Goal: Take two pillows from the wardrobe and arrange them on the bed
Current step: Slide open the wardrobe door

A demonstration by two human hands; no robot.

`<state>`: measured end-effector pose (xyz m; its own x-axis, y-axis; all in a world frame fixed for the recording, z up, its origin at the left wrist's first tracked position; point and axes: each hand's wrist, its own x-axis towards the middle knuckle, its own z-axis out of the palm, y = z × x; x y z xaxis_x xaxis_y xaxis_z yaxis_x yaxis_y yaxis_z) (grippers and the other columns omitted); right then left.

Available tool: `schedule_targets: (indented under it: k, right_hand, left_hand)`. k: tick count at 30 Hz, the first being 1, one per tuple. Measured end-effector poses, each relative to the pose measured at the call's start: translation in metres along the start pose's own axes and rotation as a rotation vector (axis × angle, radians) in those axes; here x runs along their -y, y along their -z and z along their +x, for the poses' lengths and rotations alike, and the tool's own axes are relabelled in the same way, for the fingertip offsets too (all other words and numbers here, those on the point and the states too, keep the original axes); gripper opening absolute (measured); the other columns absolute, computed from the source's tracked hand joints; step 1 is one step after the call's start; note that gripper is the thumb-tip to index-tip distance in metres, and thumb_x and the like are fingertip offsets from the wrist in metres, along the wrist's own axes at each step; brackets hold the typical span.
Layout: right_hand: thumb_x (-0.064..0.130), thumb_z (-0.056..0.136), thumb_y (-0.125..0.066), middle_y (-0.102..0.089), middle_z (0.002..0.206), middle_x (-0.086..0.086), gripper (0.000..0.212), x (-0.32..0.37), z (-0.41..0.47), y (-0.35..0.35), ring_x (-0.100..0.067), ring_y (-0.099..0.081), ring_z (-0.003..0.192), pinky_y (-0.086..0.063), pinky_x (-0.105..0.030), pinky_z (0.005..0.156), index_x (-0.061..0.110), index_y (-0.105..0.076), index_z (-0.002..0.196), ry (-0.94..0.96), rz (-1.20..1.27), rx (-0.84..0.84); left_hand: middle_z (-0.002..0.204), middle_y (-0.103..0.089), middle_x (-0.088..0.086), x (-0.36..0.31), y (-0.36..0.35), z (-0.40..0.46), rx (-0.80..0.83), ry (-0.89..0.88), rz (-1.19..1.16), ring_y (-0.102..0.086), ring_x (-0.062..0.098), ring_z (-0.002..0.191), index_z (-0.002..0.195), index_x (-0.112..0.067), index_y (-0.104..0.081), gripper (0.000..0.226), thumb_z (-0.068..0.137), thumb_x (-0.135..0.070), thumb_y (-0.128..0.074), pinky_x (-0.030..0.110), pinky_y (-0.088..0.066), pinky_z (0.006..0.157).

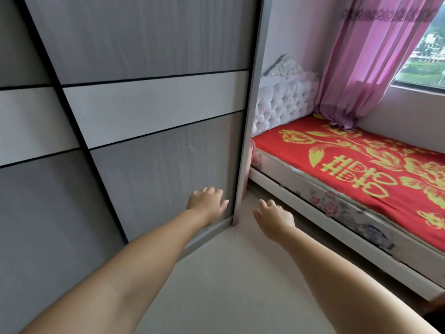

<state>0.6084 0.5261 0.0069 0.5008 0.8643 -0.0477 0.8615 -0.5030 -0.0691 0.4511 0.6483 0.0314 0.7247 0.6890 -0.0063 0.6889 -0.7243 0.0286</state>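
While both bare forearms reach forward over the pale grey floor (216, 285), neither hand has hold of anything. Left hand (207, 205): palm down, fingers loosely spread, lying flat against the lower panel of the grey sliding wardrobe door (154, 131) close to its right edge; no grip is formed. Right hand (274, 216): open, fingers relaxed and slightly curled, hanging in the air above the floor just to the right of the door's light metal edge strip (248, 131), not touching it as far as can be told.

The wardrobe door is made of dark grey wood-grain panels crossed by one white horizontal band (156, 104) and is shut at this end; a second, similar door (31, 141) stands to its left. No pillow is in view, and the wardrobe interior is hidden behind the doors.

Further off to the right, a white-framed bed (337, 227) stands along the wall, its mattress covered by a red cloth with gold floral pattern (349, 162). At its far end rises a white tufted headboard (284, 102). Beyond it a pink curtain (368, 61) hangs beside a window (428, 56), its hem resting on the cloth.
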Motion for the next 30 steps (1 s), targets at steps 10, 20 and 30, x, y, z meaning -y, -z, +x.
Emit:
schedule_targets:
  k: [10,20,30]
  right_hand:
    - [0.043,0.099,-0.030,-0.051,0.127,-0.011,0.043,0.020,0.242,0.036,-0.033,-0.055,0.115,-0.047,-0.042,0.083,0.017,-0.043,0.131,-0.080,0.135,-0.104]
    - [0.040,0.101,-0.028,-0.043,0.144,-0.011,0.049,0.017,0.420,0.064,-0.031,-0.049,0.126,-0.047,-0.046,0.096,0.014,-0.031,0.143,-0.168,0.398,-0.086]
    - [0.039,0.100,-0.038,-0.006,0.160,-0.013,0.068,0.025,0.600,0.087,-0.033,-0.021,0.145,-0.023,-0.047,0.117,0.016,-0.003,0.154,-0.208,0.914,-0.136]
  left_hand:
    - [0.131,-0.050,0.014,0.073,0.043,0.254,-0.075,-0.121,0.103,-0.044,0.031,0.124,0.128,-0.013,-0.046,0.044,0.098,-0.042,-0.033,0.044,-0.036,0.099]
    - [0.129,-0.051,0.013,0.082,0.085,0.437,-0.204,-0.362,0.345,-0.045,0.030,0.122,0.122,-0.011,-0.047,0.034,0.094,-0.029,-0.041,0.045,-0.030,0.104]
    - [0.153,-0.026,0.019,0.074,0.135,0.602,-0.338,-0.544,0.882,-0.019,0.031,0.144,0.144,-0.002,-0.029,0.052,0.098,-0.025,-0.037,0.056,-0.002,0.116]
